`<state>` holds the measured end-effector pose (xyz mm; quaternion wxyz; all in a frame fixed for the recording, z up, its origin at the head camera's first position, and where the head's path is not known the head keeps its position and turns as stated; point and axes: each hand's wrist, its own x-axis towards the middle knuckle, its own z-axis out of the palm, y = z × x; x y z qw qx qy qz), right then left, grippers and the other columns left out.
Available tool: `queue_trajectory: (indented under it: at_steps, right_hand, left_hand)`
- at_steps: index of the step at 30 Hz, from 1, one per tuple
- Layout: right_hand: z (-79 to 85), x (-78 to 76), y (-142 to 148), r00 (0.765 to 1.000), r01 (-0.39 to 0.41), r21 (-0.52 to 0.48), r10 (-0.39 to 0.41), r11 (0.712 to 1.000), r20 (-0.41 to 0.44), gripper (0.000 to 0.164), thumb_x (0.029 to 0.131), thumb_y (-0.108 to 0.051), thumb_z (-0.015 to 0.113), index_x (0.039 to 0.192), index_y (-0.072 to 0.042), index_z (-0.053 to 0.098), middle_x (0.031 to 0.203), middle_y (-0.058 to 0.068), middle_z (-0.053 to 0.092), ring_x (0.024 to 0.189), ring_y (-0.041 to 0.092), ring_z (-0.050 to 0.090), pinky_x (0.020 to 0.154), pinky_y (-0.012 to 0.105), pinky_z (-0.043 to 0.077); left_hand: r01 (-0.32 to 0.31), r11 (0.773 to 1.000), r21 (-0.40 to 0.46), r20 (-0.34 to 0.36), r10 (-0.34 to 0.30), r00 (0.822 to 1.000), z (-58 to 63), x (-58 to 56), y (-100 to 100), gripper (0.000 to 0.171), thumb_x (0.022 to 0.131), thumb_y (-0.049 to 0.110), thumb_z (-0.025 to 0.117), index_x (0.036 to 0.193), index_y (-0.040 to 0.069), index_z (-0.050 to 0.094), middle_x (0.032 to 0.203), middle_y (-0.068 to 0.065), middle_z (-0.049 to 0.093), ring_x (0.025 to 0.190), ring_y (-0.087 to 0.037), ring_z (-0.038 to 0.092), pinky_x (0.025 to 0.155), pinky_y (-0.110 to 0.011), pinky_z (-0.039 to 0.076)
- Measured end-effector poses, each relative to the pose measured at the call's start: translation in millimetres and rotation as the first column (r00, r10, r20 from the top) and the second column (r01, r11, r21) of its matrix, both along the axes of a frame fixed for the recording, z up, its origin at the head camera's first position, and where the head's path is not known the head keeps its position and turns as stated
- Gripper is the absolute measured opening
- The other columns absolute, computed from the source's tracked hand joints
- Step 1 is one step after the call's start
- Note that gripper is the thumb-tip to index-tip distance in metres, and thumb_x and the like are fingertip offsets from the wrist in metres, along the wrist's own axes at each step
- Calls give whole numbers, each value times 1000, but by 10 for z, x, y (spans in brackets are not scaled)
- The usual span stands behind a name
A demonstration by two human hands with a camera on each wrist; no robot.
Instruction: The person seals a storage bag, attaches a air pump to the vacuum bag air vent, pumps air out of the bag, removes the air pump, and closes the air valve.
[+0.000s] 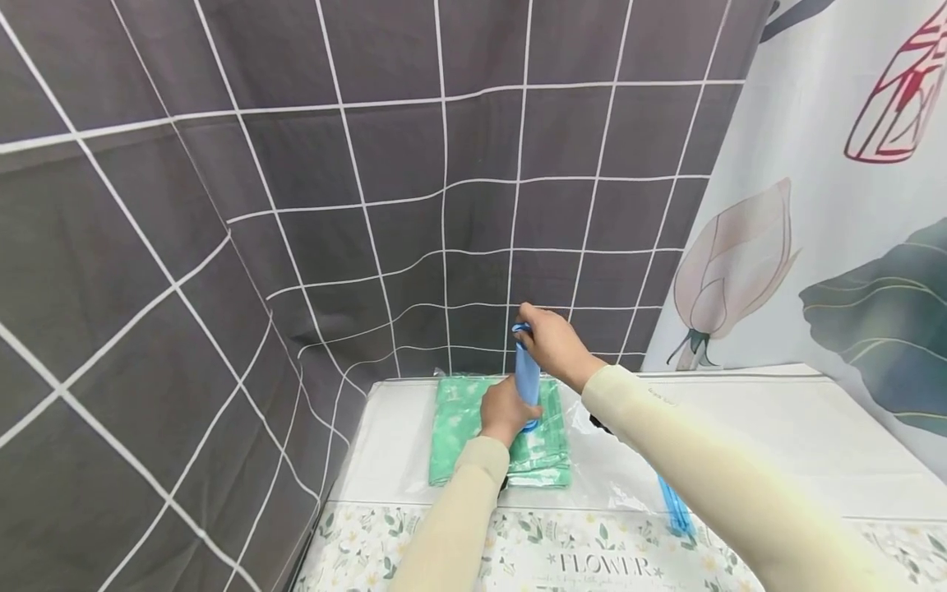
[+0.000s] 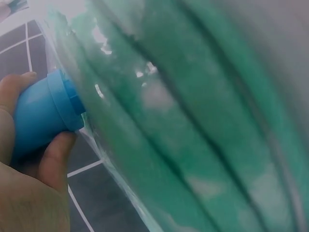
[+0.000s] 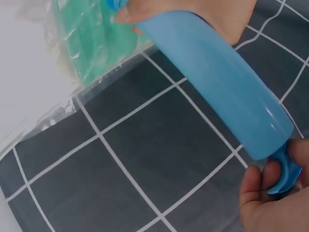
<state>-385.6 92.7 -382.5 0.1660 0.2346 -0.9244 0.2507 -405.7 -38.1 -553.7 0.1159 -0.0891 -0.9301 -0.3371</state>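
Note:
A blue hand pump [image 1: 528,374] stands nearly upright over a clear plastic bag [image 1: 617,493] with folded green patterned cloth [image 1: 455,436] inside. My left hand [image 1: 505,409] grips the lower end of its barrel. In the left wrist view, the barrel's blue end collar [image 2: 60,96] meets the plastic over the green cloth. At the top, my right hand [image 1: 551,339] holds the pump's handle [image 3: 288,176], fingers hooked round it close to the barrel's end.
The bag lies on a white table [image 1: 740,427] with a flower-patterned front strip [image 1: 385,543]. A blue object [image 1: 675,506] is partly behind my right forearm. A dark grid-patterned curtain [image 1: 473,214] hangs behind and left. Another curtain [image 1: 769,123] with plant prints hangs right.

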Motion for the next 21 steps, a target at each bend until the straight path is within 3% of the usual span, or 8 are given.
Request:
queue_trajectory:
  at_steps: [3, 4, 6, 11, 13, 16, 18, 21]
  right_hand:
    - [-29, 17, -17, 1000, 13, -11, -13, 1000, -2, 11, 112, -10, 71, 118, -4, 63, 116, 20, 82, 105, 37, 81, 92, 52, 68]
    - [-29, 26, -20, 1000, 19, -10, -19, 1000, 3, 12, 113, -10, 70, 120, -4, 63, 117, 21, 82, 106, 38, 81, 92, 52, 69]
    - [-27, 31, -22, 999, 30, -7, -30, 1000, 10, 14, 113, -11, 69, 123, -1, 65, 119, 22, 81, 106, 38, 81, 92, 52, 69]
    - [14, -31, -3, 999, 32, 13, -32, 999, 26, 24, 114, -13, 68, 130, 4, 72, 124, 25, 80, 110, 40, 81, 96, 53, 69]
    - [-105, -264, 85, 1000, -2, 4, 2, 1000, 22, 28, 116, -22, 66, 133, 0, 74, 127, 21, 80, 115, 36, 80, 101, 50, 68]
    - [-227, -619, 186, 1000, -17, -6, 17, 1000, -22, 30, 116, -30, 66, 131, -5, 75, 125, 15, 79, 118, 36, 76, 105, 49, 65]
    - [-204, -796, 242, 998, -11, -16, 10, 1000, -57, 28, 115, -31, 67, 129, -8, 74, 124, 13, 78, 123, 36, 73, 112, 51, 62]
    - [189, -679, 207, 994, 13, -7, -14, 1000, -105, 22, 113, -22, 67, 126, -5, 74, 122, 16, 77, 124, 41, 71, 115, 60, 58]
  left_hand:
    - [20, 1000, 10, 7, -21, 1000, -14, -21, -26, 54, 79, 30, 101, 126, 15, 80, 106, -5, 88, 94, -28, 83, 84, -46, 69]
    - [18, 1000, 2, -14, -18, 1000, -83, -56, -21, 54, 79, 31, 101, 127, 16, 80, 106, -5, 88, 94, -27, 83, 83, -46, 68]
    - [20, 1000, 1, -21, -20, 1000, -74, -31, -24, 55, 78, 32, 102, 126, 16, 80, 105, -4, 88, 93, -27, 83, 82, -45, 68]
    - [5, 1000, -4, -21, -5, 1000, -149, -96, -14, 57, 77, 33, 103, 127, 19, 80, 104, -2, 87, 91, -25, 82, 80, -43, 68]
    - [11, 1000, 11, 16, -12, 1000, -133, -103, -17, 59, 77, 33, 104, 130, 19, 80, 107, -3, 88, 95, -26, 83, 84, -44, 69]
    - [11, 1000, 8, -9, -11, 1000, -244, -173, -9, 60, 75, 32, 103, 129, 20, 80, 105, -1, 88, 92, -24, 83, 81, -43, 68]
    - [13, 1000, 8, -21, -13, 1000, -268, -181, -6, 61, 74, 33, 104, 128, 19, 80, 105, -2, 88, 92, -24, 83, 82, -43, 69]
    - [-3, 1000, 25, -30, 4, 1000, -308, -186, 0, 63, 71, 36, 104, 127, 18, 81, 107, -1, 88, 92, -23, 84, 84, -43, 69]
